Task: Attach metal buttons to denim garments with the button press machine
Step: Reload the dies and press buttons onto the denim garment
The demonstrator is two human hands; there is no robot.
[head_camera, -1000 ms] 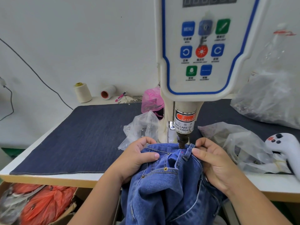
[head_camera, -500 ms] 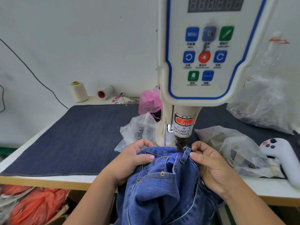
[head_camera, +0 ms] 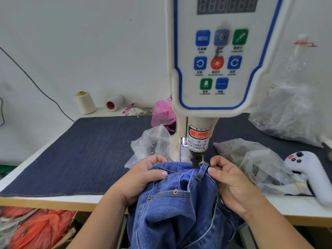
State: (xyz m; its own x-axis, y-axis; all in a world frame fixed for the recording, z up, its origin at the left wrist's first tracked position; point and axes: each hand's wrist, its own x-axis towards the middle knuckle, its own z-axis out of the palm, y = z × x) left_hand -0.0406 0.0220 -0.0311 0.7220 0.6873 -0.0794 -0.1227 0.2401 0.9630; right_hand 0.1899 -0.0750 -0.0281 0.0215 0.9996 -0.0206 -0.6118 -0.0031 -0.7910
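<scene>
Head view: the denim jeans (head_camera: pixel 181 200) lie bunched at the table edge, waistband under the press machine (head_camera: pixel 215 72) punch (head_camera: pixel 196 159). The left hand (head_camera: pixel 142 178) grips the waistband, thumb on top; the right hand (head_camera: pixel 231 184) pinches it beside the belt loop (head_camera: pixel 202 171). A red laser dot (head_camera: pixel 195 171) sits between the fingers.

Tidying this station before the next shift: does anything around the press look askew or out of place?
One white thread spool lies tipped on its side by the wall, beside the upright cream thread cone. Crumpled clear plastic bags crowd the base of the white button press machine. Otherwise nothing stands out.
</scene>
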